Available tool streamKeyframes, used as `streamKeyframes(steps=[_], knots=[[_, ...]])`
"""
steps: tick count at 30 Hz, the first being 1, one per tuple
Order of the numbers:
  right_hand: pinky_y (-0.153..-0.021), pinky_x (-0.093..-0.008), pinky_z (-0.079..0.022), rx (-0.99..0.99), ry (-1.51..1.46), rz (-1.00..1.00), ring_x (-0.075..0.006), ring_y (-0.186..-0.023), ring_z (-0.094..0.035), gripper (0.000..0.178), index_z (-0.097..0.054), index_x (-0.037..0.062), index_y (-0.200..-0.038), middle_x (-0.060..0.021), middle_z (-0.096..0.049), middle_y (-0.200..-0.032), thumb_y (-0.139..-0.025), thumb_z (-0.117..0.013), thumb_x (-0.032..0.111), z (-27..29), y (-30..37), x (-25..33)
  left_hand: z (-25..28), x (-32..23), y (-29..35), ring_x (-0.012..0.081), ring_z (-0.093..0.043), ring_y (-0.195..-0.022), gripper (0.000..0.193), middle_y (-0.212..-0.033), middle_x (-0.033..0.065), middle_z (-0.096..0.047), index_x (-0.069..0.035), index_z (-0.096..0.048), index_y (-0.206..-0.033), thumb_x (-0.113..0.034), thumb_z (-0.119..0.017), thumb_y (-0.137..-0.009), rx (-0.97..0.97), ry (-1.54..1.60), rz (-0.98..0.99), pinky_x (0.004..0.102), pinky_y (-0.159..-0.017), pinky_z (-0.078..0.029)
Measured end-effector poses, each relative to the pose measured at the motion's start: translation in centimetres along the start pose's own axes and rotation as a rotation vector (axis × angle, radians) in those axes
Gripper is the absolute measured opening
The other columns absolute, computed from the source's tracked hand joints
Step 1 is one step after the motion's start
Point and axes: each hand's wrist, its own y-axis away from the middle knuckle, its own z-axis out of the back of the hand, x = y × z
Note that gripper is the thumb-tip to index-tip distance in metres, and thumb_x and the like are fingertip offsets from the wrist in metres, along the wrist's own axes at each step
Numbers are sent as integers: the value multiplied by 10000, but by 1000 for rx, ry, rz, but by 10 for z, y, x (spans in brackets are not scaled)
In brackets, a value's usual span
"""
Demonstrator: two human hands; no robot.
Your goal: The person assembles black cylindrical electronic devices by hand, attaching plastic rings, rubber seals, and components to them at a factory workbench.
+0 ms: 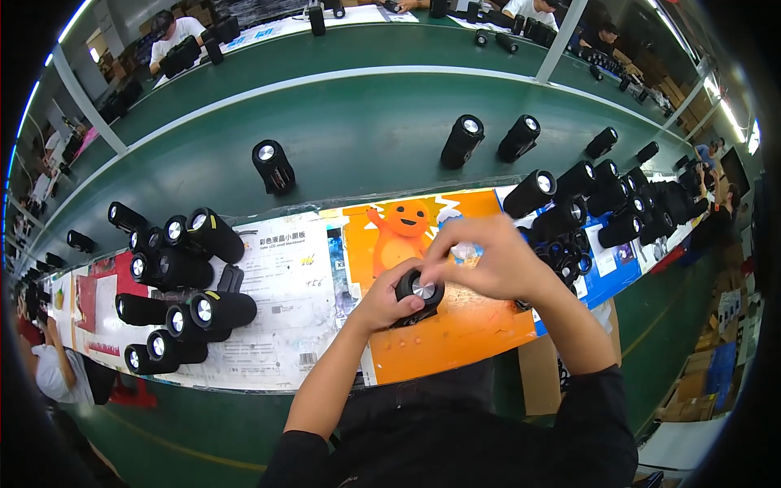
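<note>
Black sleeves (598, 419) lie nearest, the forearms reaching from the near edge toward the table's middle. Under the near edge, to the right, stands a cardboard box (537, 382); dark things show at its right side, too unclear to name. Both hands meet at a black cylinder (428, 306) with a silver end disc, over the orange sheet (488, 329). From the left, the left hand (382, 299) curls closely around it, thumb on the near side. From the right, the right hand (488, 259) arches above, wrist bent, fingertips at the disc's rim; whether they pinch anything, I cannot tell. More black cylinders (224, 310) lie grouped at left; dark loops (561, 254) are heaped at right, and the green conveyor (366, 130) runs along the far side.
</note>
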Motion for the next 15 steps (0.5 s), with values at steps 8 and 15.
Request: streamKeyframes(steps=[8, 15], knots=[[-527, -353, -235, -236, -1229, -33, -132, -523, -249, 474, -331, 128, -735, 29, -269, -617, -1152, -523, 247, -73, -12, -21, 0, 4, 5, 168, -671, -1143, 879, -1225, 60, -702, -2, -644, -1375, -682, -886, -873, -44, 86, 10, 345, -1038, -538], [-975, -369, -573, -394, -611, -298, -195, -1135, -673, 354, -584, 63, -1370, -76, -651, -1244, -1194, -556, 369, -120, 33, -108, 12, -3, -28, 332, -769, -940, 888, -1030, 167, -737, -57, -643, -1207, -894, -623, -910, -237, 518, -92, 467, -874, -655]])
